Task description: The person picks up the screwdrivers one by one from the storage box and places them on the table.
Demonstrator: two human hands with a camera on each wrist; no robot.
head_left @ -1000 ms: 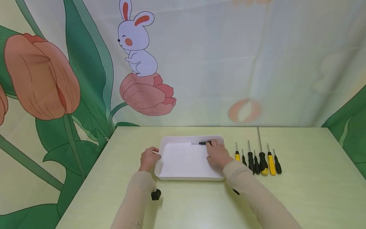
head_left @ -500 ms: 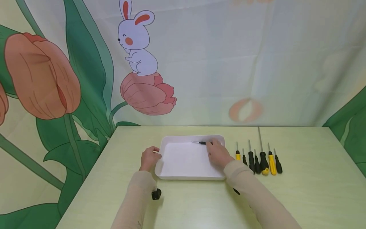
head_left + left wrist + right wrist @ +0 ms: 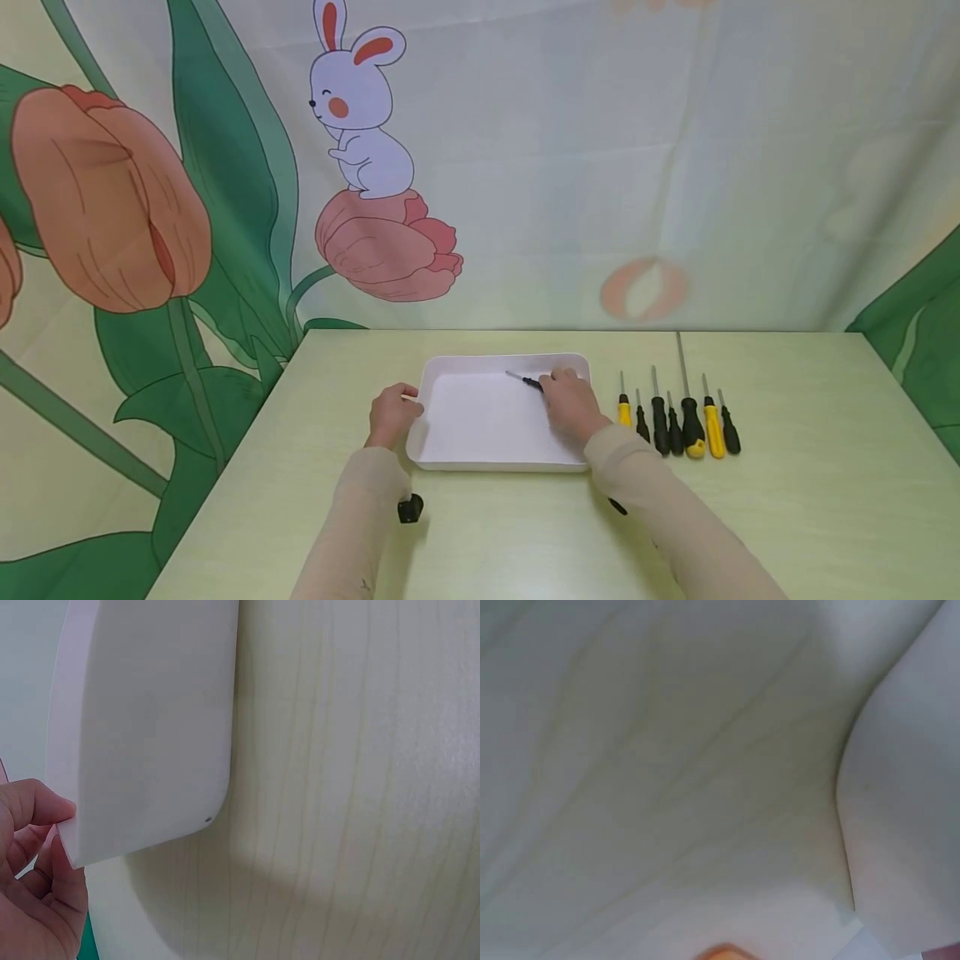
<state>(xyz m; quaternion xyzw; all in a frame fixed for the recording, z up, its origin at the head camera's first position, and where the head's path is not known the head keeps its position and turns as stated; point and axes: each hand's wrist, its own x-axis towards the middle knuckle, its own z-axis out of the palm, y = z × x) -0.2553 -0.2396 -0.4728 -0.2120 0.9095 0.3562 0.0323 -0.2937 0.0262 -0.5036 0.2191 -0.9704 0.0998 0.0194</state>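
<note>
A white rectangular tray (image 3: 480, 433) lies on the table in the head view. My left hand (image 3: 392, 417) pinches its left rim; the left wrist view shows the thumb and fingers of that hand (image 3: 37, 862) on either side of the rim. Over the right part of the tray, my right hand (image 3: 573, 407) holds a small black screwdriver (image 3: 532, 383) by its handle. The thin shaft points to the back left, and the hand covers most of the handle. In the right wrist view the tray's outer wall (image 3: 907, 787) shows, but the grip does not.
Right of the tray, several screwdrivers with black or yellow handles lie in a row, among them a long black-and-yellow one (image 3: 692, 425) and a yellow one (image 3: 713, 429). A printed curtain (image 3: 525, 208) hangs behind the table's back edge.
The right hand's fingers have closed round the small screwdriver. Its handle end has come toward me, so the shaft now slants. The left hand stays at the rim.
</note>
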